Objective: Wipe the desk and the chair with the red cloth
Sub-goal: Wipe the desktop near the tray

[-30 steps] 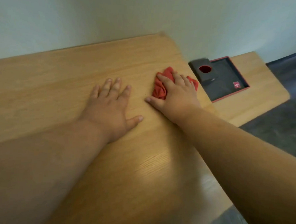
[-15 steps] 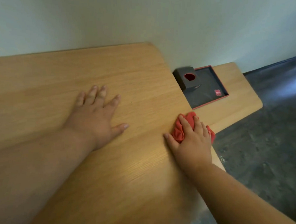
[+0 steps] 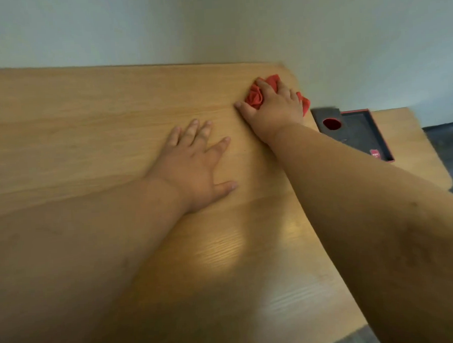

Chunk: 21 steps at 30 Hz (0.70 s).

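Now left hand (image 3: 193, 162) flat and open on desk (image 3: 73, 121), bracing, well left of cloth. Right hand (image 3: 274, 107) pressing down on bunched red cloth (image 3: 255, 96) at far right corner, fingers spread over it, nearer arm. Beyond edge, dark tray (image 3: 360, 135) on lower wooden surface (image 3: 423, 145). Pale wall (image 3: 212, 22) behind; chair not in view.

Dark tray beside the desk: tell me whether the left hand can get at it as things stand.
Probably not directly. The left hand lies flat on the desk, and the right hand, pressing the red cloth, and its forearm cross between it and the dark tray.
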Tool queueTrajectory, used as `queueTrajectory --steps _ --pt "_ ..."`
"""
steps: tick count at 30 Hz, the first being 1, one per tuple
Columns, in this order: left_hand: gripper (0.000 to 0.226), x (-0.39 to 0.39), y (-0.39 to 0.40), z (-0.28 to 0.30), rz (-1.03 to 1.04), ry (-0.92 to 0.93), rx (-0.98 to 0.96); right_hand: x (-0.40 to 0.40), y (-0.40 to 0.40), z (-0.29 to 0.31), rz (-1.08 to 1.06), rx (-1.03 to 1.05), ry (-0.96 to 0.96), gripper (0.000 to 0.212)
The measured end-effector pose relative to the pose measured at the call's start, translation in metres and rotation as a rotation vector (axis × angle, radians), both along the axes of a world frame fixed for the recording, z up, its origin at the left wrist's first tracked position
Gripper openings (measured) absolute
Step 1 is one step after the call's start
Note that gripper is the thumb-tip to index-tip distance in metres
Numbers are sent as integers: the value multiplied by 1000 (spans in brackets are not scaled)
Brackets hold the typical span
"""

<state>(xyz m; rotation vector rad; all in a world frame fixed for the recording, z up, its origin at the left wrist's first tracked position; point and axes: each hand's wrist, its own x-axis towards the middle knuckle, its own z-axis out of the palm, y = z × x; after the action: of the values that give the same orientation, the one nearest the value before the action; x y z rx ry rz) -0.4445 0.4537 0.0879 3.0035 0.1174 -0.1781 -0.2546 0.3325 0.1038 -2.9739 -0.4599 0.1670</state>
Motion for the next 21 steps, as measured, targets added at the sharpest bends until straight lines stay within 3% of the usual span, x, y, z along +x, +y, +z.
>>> queueTrajectory --steps 12,19,21 --pt "98 -1 -1 5 0 71 51 -188 -196 1 -160 68 12 67" --pt "96 -10 -15 59 -91 511 93 -233 -251 10 -210 58 78 47" --pt "95 -33 -20 79 -174 581 56 -228 -247 32 -389 184 182 35"
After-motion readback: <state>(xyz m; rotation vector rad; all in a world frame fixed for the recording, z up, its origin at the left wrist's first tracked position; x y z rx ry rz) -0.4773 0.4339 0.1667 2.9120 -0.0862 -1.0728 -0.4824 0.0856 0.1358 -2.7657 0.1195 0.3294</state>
